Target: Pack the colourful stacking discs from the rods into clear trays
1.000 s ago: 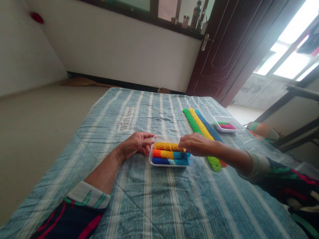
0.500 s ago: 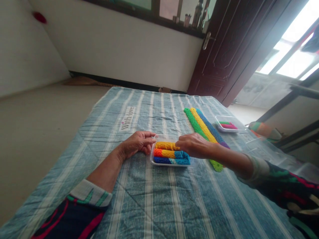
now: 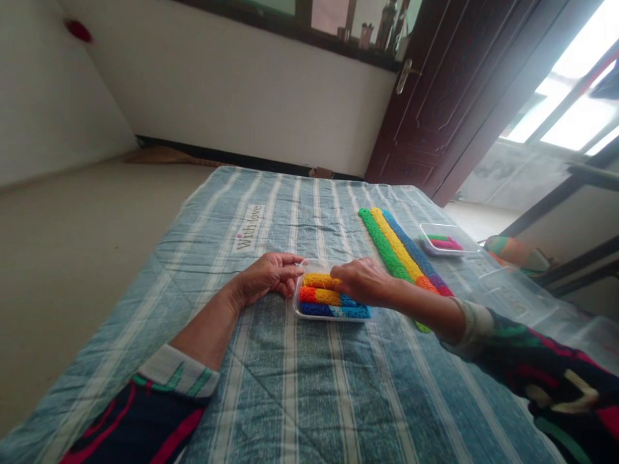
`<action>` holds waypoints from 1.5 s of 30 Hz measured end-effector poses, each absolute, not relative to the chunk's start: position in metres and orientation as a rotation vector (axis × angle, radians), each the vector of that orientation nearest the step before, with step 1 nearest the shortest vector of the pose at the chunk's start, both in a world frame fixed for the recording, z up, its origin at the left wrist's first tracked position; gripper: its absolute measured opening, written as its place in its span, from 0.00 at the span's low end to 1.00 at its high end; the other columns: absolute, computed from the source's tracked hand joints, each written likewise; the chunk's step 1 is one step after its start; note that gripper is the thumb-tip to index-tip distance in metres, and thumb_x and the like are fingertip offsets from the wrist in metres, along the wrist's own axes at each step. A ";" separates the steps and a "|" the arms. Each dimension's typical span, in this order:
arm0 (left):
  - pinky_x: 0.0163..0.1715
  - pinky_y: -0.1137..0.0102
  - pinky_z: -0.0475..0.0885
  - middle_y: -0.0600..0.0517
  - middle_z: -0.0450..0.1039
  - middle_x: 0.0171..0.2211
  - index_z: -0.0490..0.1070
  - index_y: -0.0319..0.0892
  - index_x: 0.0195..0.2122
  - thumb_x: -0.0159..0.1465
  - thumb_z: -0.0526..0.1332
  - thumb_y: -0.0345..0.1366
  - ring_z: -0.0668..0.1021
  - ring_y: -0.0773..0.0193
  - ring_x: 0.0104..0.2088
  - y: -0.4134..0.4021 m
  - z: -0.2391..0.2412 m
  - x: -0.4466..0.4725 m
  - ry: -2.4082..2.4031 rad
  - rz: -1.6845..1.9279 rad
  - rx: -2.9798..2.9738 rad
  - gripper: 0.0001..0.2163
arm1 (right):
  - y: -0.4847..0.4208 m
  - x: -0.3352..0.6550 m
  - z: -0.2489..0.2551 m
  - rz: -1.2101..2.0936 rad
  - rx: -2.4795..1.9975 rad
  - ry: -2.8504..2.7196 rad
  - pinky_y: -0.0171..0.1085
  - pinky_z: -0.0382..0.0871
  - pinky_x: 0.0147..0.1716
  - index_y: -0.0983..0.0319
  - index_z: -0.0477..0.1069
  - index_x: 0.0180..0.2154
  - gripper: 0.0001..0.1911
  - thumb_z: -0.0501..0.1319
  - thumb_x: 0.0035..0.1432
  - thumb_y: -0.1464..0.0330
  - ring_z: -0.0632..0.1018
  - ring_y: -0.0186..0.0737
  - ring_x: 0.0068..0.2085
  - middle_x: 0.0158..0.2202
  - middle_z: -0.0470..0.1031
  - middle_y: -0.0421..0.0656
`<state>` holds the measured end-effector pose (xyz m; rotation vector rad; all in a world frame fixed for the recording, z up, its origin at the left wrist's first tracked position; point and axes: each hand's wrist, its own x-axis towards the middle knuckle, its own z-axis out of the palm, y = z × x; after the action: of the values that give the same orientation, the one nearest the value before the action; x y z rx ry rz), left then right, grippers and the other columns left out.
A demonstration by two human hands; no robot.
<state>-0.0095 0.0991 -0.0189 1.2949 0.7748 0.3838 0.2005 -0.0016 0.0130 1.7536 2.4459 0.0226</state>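
Observation:
A clear plastic box (image 3: 333, 318) sits on the striped bedspread in front of me. My left hand (image 3: 268, 278) pinches its left rim between thumb and fingers. Inside lie folded, holey, knit-like strips side by side: a yellow strip (image 3: 316, 280) at the back, an orange, yellow and blue strip (image 3: 320, 296) in the middle, and a dark-and-light-blue strip (image 3: 314, 310) in front. Over the box's right back part, my right hand (image 3: 363, 281) has its fingers closed at the right end of the yellow strip. Its fingertips are partly hidden.
Right of the box, long green (image 3: 380, 241), yellow (image 3: 395, 240) and blue (image 3: 409, 238) strips lie side by side, partly behind my right forearm. Farther right stands a second clear box (image 3: 449, 252) with pink and green pieces. More clear plastic containers (image 3: 512, 293) are near the bedspread's right edge.
My right hand has shifted slightly left along the yellow strip, showing more of the long strips behind the forearm. My left hand stays on the box rim.

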 end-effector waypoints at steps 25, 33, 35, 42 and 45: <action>0.19 0.76 0.71 0.54 0.71 0.17 0.70 0.33 0.46 0.55 0.67 0.32 0.73 0.70 0.17 0.097 -0.017 -0.008 0.765 0.391 1.272 0.18 | 0.007 0.177 0.011 0.076 1.758 2.559 0.37 0.45 0.24 0.63 0.71 0.45 0.15 0.50 0.66 0.64 0.70 0.35 0.26 0.29 0.76 0.47; 0.20 0.76 0.71 0.54 0.71 0.18 0.71 0.33 0.48 0.55 0.67 0.33 0.73 0.70 0.18 0.097 -0.018 -0.008 0.756 0.387 1.278 0.19 | 0.010 0.174 0.017 0.026 1.437 2.701 0.35 0.45 0.24 0.57 0.72 0.48 0.16 0.48 0.66 0.71 0.66 0.31 0.25 0.32 0.77 0.44; 0.20 0.76 0.71 0.54 0.71 0.18 0.71 0.33 0.48 0.55 0.67 0.33 0.73 0.70 0.18 0.098 -0.019 -0.008 0.752 0.383 1.277 0.19 | 0.011 0.176 0.018 0.052 1.400 2.676 0.35 0.46 0.24 0.56 0.71 0.50 0.17 0.49 0.66 0.72 0.65 0.31 0.24 0.31 0.77 0.44; 0.20 0.76 0.71 0.54 0.71 0.18 0.71 0.33 0.47 0.55 0.67 0.32 0.73 0.70 0.18 0.099 -0.021 -0.008 0.752 0.384 1.260 0.18 | 0.016 0.179 0.022 0.084 1.381 2.610 0.35 0.46 0.23 0.57 0.70 0.50 0.17 0.49 0.65 0.74 0.68 0.32 0.26 0.32 0.78 0.45; 0.20 0.75 0.72 0.54 0.71 0.18 0.72 0.34 0.47 0.55 0.68 0.33 0.73 0.70 0.18 0.099 -0.021 -0.009 0.761 0.387 1.263 0.19 | 0.017 0.178 0.023 0.077 1.392 2.599 0.35 0.47 0.24 0.57 0.70 0.51 0.18 0.49 0.64 0.74 0.69 0.33 0.27 0.33 0.78 0.46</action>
<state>-0.0086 0.0992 -0.0210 1.2627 0.7609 0.3871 0.1785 0.0175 0.0230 1.3921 2.5985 0.0767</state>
